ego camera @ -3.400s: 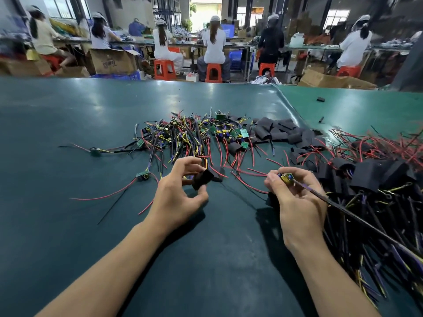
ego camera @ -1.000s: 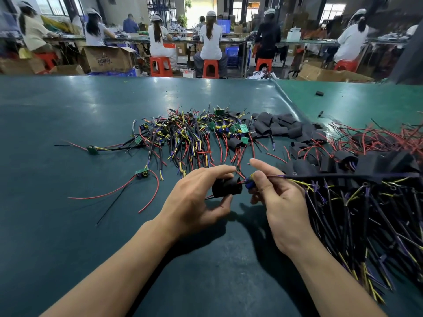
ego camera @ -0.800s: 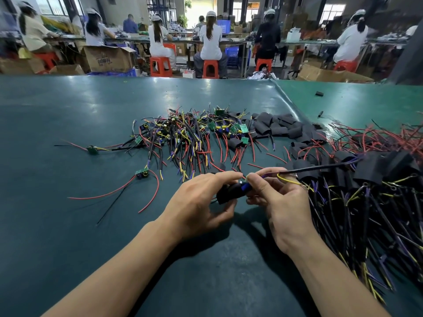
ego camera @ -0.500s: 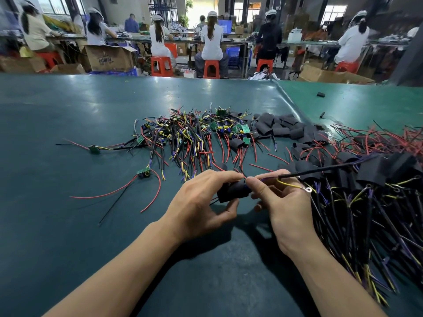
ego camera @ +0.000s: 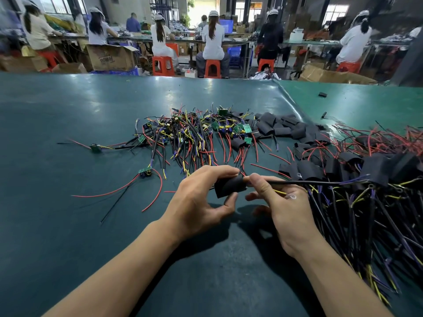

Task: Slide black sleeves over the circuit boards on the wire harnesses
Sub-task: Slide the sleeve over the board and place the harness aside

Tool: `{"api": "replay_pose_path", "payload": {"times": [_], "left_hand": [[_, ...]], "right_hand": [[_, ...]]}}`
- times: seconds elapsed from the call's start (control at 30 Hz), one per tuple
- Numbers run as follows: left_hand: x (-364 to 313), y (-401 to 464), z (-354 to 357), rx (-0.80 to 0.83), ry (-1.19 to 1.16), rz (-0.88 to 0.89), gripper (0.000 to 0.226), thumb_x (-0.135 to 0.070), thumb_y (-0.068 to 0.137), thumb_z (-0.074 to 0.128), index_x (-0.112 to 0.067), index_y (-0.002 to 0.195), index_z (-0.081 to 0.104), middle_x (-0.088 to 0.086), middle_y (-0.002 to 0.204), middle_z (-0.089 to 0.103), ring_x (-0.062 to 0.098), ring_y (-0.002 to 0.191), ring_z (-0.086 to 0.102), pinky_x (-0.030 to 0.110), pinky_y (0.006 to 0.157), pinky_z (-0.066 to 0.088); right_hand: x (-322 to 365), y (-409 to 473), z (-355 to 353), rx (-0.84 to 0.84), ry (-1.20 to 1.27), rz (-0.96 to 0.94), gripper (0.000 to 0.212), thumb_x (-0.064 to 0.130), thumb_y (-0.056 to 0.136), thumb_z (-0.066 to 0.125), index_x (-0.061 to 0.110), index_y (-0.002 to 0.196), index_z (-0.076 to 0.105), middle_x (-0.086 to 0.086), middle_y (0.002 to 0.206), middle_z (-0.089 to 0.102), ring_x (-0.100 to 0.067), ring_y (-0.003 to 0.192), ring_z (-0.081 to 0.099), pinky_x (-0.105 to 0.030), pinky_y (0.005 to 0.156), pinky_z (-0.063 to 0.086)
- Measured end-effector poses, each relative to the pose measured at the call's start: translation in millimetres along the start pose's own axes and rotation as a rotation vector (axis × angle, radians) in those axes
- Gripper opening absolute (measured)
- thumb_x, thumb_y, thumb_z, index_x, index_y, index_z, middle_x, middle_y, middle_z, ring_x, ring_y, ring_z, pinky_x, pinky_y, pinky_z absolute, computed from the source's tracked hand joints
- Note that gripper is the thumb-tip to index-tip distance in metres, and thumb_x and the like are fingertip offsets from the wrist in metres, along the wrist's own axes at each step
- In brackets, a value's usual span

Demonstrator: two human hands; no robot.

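Just above the near middle of the green bench (ego camera: pixel 68 225), the left hand (ego camera: pixel 196 202) holds a black sleeve (ego camera: pixel 230 186), its fingers (ego camera: pixel 219 171) curled over the top and the thumb under it. The right hand (ego camera: pixel 281 202) meets it from the other side, thumb and forefinger pinching the black cable (ego camera: pixel 320 182) of a wire harness right at the sleeve's mouth; the circuit board itself is hidden inside or behind the sleeve. A yellow wire with a ring terminal (ego camera: pixel 292 197) lies across the back of the right hand. Beyond the hands sits a tangle of bare boards and coloured wires (ego camera: pixel 194 133), with loose sleeves (ego camera: pixel 281 126) just to its right. Sleeved harnesses (ego camera: pixel 377 179) are heaped at the right edge.
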State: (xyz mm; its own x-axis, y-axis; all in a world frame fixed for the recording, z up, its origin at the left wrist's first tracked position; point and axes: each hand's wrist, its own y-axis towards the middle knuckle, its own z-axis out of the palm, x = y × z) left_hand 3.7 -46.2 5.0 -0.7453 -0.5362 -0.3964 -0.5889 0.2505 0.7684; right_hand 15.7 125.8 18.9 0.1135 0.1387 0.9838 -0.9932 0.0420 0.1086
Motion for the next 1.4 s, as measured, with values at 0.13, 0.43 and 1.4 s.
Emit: {"api": "replay_pose_path", "payload": {"times": [0.13,0.43,1.4], "left_hand": [[-0.6,-0.5,-0.1,-0.011,-0.032,-0.033,0.044,-0.004,0.073,0.079,-0.005,0.114,0.064,0.001,0.109,0.07,0.012,0.102,0.068,0.03,0.092,0.053],[0.2,-3.7,-0.6,0.001,-0.127,-0.107,0.042,-0.005,0.071,0.079,-0.011,0.11,0.063,-0.004,0.099,0.073,0.002,0.098,0.069,0.022,0.089,0.054],[-7.4,2.3,-7.3,0.036,0.075,-0.132,0.045,-0.04,0.074,0.067,-0.007,0.104,0.07,-0.003,0.079,0.075,0.019,0.066,0.068,0.034,0.061,0.055]], "right_hand": [[-1.4,0.7,-3.0,0.011,-0.11,-0.059,0.011,0.027,0.08,0.073,0.017,0.077,0.078,-0.005,0.076,0.074,-0.015,0.065,0.067,-0.025,0.05,0.049],[-2.3,-1.0,-2.4,0.08,-0.253,-0.171,0.03,0.042,0.078,0.065,0.014,0.078,0.076,0.0,0.073,0.07,-0.017,0.066,0.068,-0.03,0.055,0.051],[-10.2,-3.3,3.6,0.176,-0.125,-0.156,0.024,0.038,0.083,0.066,0.017,0.08,0.077,-0.005,0.074,0.073,-0.016,0.07,0.07,-0.023,0.061,0.052]]}}
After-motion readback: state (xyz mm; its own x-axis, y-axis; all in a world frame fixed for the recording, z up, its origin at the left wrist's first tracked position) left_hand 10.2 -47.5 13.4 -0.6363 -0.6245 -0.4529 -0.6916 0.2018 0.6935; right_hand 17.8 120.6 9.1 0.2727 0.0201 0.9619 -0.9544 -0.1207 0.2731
